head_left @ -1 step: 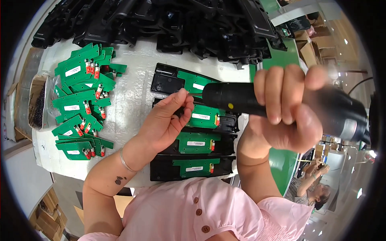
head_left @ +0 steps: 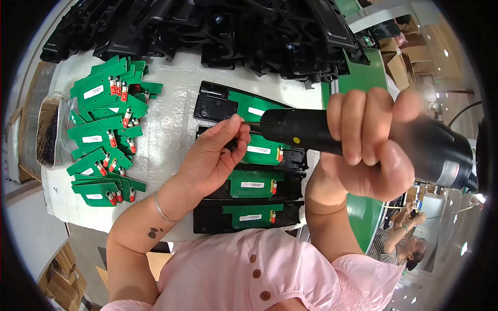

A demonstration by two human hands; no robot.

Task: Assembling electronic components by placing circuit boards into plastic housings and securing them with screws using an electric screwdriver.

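Note:
My right hand (head_left: 371, 137) is wrapped around a black electric screwdriver (head_left: 301, 127), held level above the table with its thin bit toward the left. At the bit's tip my left hand (head_left: 212, 153) pinches thumb and forefinger together; what lies between them is too small to make out. Beneath both hands is a column of black plastic housings (head_left: 215, 108). Each has a green circuit board (head_left: 251, 185) lying in it, with a white label; the boards not covered by my hands or the tool show a red-and-white part at the right end.
Many loose green circuit boards (head_left: 93, 135) lie in overlapping piles on the left. Beside them stands a box of small dark pieces (head_left: 49, 129), lined with plastic. A heap of black plastic housings (head_left: 207, 31) fills the far side. Another person (head_left: 399, 243) is at the right.
The screwdriver's rear end and my right hand have dipped slightly. My left hand keeps its pinch at the bit's tip.

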